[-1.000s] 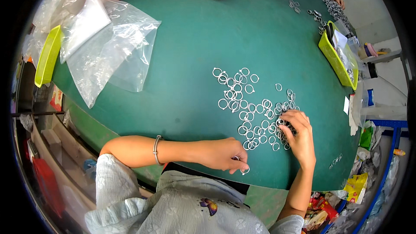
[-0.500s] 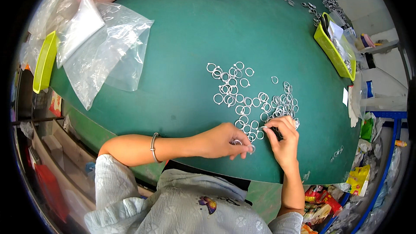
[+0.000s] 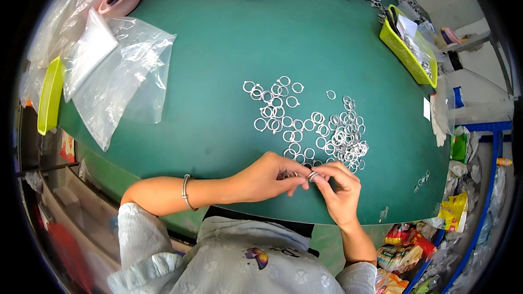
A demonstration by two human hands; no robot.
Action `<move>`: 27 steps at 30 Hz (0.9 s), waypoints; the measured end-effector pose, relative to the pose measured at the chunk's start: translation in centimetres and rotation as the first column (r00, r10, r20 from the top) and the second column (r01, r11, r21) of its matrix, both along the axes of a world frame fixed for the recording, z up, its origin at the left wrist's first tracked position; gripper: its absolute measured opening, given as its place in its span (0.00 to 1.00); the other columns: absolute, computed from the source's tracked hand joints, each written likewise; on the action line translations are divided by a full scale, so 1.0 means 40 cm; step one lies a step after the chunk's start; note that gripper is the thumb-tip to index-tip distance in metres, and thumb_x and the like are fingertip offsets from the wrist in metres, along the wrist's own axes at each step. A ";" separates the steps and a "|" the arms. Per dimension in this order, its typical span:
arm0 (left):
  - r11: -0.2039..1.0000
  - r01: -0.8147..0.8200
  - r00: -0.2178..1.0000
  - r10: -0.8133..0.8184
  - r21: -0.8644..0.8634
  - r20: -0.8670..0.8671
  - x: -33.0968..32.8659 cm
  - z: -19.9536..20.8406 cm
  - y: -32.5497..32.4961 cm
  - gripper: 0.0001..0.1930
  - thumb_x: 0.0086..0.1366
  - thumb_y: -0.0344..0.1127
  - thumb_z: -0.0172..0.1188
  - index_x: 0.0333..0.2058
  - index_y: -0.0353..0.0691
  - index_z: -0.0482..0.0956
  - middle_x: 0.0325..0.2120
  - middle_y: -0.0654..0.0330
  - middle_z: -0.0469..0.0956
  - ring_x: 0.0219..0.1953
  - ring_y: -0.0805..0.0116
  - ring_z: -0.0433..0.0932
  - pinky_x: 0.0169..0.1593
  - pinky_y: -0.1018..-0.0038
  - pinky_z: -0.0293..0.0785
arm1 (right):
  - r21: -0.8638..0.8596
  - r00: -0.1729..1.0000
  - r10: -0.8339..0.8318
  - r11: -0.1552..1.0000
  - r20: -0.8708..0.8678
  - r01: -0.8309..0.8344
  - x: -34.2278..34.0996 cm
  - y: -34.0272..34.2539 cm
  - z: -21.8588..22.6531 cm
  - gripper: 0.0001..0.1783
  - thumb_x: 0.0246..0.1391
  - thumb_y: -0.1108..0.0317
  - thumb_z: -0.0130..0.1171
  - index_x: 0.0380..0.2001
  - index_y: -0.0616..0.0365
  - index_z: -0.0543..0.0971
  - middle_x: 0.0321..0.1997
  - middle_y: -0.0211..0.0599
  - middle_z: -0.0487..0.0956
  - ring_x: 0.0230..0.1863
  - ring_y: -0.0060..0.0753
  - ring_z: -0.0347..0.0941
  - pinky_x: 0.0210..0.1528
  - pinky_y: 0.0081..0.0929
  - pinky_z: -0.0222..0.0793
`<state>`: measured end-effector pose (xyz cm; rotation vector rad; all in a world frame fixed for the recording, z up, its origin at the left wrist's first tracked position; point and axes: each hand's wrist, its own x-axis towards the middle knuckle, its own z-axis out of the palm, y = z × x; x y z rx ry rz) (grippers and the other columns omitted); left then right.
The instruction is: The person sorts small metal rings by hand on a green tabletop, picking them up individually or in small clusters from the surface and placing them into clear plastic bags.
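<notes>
Thin silvery rings (image 3: 357, 148), some with a tiny rim tab, lie on the green bench (image 3: 207, 76), loosely overlapping at left, densely heaped at right; others are held in the left hand (image 3: 268, 177) and pinched by the right hand (image 3: 341, 191).

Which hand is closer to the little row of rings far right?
Right hand: the row of rings lies to its right, apart from it. The left hand is farther off, on the right hand's left.
</notes>
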<state>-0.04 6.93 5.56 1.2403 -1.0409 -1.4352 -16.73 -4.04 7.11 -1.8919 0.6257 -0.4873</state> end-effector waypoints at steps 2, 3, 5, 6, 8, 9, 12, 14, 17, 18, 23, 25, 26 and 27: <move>1.000 -0.009 0.999 0.009 -0.006 -0.047 -0.004 0.001 0.000 0.12 0.63 0.29 0.55 0.46 0.38 0.77 0.30 0.64 0.79 0.23 0.80 0.70 0.28 0.82 0.67 | -0.021 0.999 -0.028 0.999 -0.020 0.028 -0.018 -0.011 0.004 0.08 0.43 0.81 0.62 0.31 0.62 0.81 0.29 0.35 0.78 0.27 0.21 0.69 0.30 0.18 0.65; 1.000 -0.017 0.997 0.017 -0.006 -0.071 -0.004 0.002 0.000 0.13 0.63 0.29 0.54 0.46 0.38 0.77 0.31 0.63 0.79 0.23 0.80 0.70 0.29 0.81 0.68 | -0.029 0.999 -0.039 0.999 -0.030 0.038 -0.028 -0.022 0.006 0.08 0.43 0.81 0.62 0.30 0.62 0.81 0.28 0.35 0.78 0.26 0.21 0.69 0.30 0.18 0.65; 0.998 -0.053 0.994 0.055 0.028 -0.091 -0.003 0.006 0.000 0.13 0.63 0.30 0.55 0.47 0.38 0.76 0.30 0.63 0.79 0.23 0.80 0.69 0.29 0.81 0.68 | -0.141 0.981 -0.186 0.974 -0.050 0.177 -0.061 -0.068 0.021 0.05 0.45 0.80 0.61 0.29 0.63 0.81 0.28 0.34 0.78 0.27 0.20 0.70 0.30 0.17 0.66; 0.997 -0.070 0.992 0.074 0.043 -0.101 -0.003 0.008 0.000 0.13 0.63 0.30 0.55 0.47 0.38 0.76 0.30 0.63 0.79 0.23 0.80 0.69 0.29 0.81 0.68 | -0.190 0.965 -0.255 0.952 -0.061 0.239 -0.087 -0.099 0.023 0.04 0.46 0.80 0.60 0.28 0.64 0.80 0.28 0.34 0.78 0.28 0.20 0.70 0.32 0.16 0.66; 0.998 -0.062 0.998 0.062 -0.010 0.000 -0.003 0.005 -0.001 0.13 0.62 0.30 0.56 0.47 0.38 0.76 0.30 0.63 0.79 0.24 0.80 0.69 0.30 0.80 0.69 | -0.079 0.916 -0.401 0.914 -0.015 0.399 -0.169 -0.171 -0.001 0.03 0.49 0.79 0.59 0.29 0.65 0.79 0.28 0.29 0.77 0.30 0.17 0.69 0.32 0.15 0.65; 0.998 -0.059 0.997 0.061 -0.033 0.052 -0.004 0.004 0.000 0.13 0.62 0.30 0.56 0.46 0.37 0.76 0.30 0.63 0.79 0.24 0.80 0.69 0.30 0.80 0.69 | -0.075 0.876 -0.480 0.876 -0.037 0.477 -0.186 -0.195 0.009 0.03 0.50 0.78 0.58 0.30 0.65 0.79 0.28 0.28 0.77 0.29 0.15 0.69 0.32 0.14 0.64; 0.998 0.008 0.986 0.002 -0.064 0.164 -0.006 -0.005 -0.002 0.14 0.62 0.31 0.56 0.46 0.37 0.75 0.30 0.63 0.78 0.26 0.80 0.69 0.32 0.80 0.69 | -0.202 0.806 -0.549 0.834 -0.223 0.513 -0.278 -0.287 -0.032 0.03 0.52 0.76 0.58 0.31 0.64 0.78 0.26 0.26 0.76 0.28 0.14 0.69 0.32 0.13 0.63; 0.996 -0.011 0.990 0.024 -0.090 0.138 -0.009 -0.016 -0.003 0.13 0.62 0.30 0.56 0.46 0.38 0.76 0.30 0.63 0.78 0.26 0.80 0.69 0.32 0.80 0.69 | -0.332 0.725 -0.587 0.807 -0.359 0.489 -0.298 -0.311 -0.045 0.04 0.51 0.76 0.58 0.32 0.65 0.78 0.28 0.28 0.76 0.29 0.16 0.69 0.32 0.13 0.64; 0.997 -0.022 0.990 0.032 -0.070 0.136 0.001 -0.011 -0.008 0.13 0.62 0.30 0.56 0.46 0.38 0.76 0.30 0.63 0.78 0.27 0.79 0.70 0.32 0.79 0.69 | -0.537 0.731 -0.601 0.753 -0.324 0.381 -0.295 -0.295 -0.026 0.09 0.49 0.76 0.59 0.35 0.65 0.77 0.37 0.33 0.76 0.35 0.23 0.71 0.34 0.17 0.64; 0.998 -0.020 0.989 0.028 -0.052 0.144 0.003 -0.008 -0.010 0.12 0.62 0.29 0.56 0.45 0.38 0.76 0.30 0.63 0.78 0.27 0.79 0.70 0.32 0.79 0.69 | -0.591 0.774 -0.576 0.730 -0.263 0.343 -0.280 -0.283 -0.019 0.10 0.48 0.76 0.59 0.37 0.64 0.77 0.40 0.35 0.75 0.39 0.27 0.70 0.37 0.19 0.65; 0.996 0.009 0.979 0.010 -0.091 0.203 0.005 -0.010 -0.013 0.12 0.62 0.28 0.55 0.45 0.38 0.76 0.28 0.64 0.77 0.28 0.79 0.72 0.32 0.79 0.70 | -0.587 0.934 -0.176 0.808 -0.312 -0.043 -0.112 -0.172 0.002 0.31 0.42 0.68 0.64 0.53 0.58 0.69 0.60 0.46 0.64 0.62 0.51 0.56 0.61 0.42 0.52; 0.997 0.010 0.980 0.005 -0.075 0.200 0.005 -0.003 -0.017 0.12 0.63 0.27 0.54 0.45 0.37 0.76 0.27 0.63 0.77 0.28 0.80 0.72 0.32 0.79 0.70 | -0.562 0.869 -0.121 0.803 -0.479 -0.198 -0.071 -0.110 -0.016 0.38 0.42 0.61 0.66 0.57 0.59 0.65 0.65 0.49 0.55 0.66 0.57 0.48 0.61 0.50 0.49; 0.999 0.000 0.982 0.010 -0.053 0.188 0.009 0.002 -0.019 0.12 0.63 0.27 0.53 0.45 0.37 0.76 0.26 0.63 0.77 0.27 0.80 0.72 0.32 0.80 0.70 | -0.567 0.881 -0.099 0.797 -0.463 -0.209 -0.057 -0.085 -0.026 0.38 0.43 0.61 0.65 0.57 0.59 0.64 0.66 0.50 0.53 0.66 0.58 0.47 0.61 0.51 0.48; 0.999 -0.008 0.984 0.014 -0.034 0.176 0.012 0.007 -0.021 0.12 0.63 0.26 0.53 0.45 0.37 0.77 0.26 0.62 0.77 0.27 0.80 0.72 0.31 0.80 0.70 | -0.574 0.891 -0.079 0.789 -0.448 -0.219 -0.052 -0.062 -0.029 0.37 0.43 0.61 0.65 0.57 0.60 0.64 0.66 0.50 0.52 0.67 0.59 0.45 0.61 0.53 0.48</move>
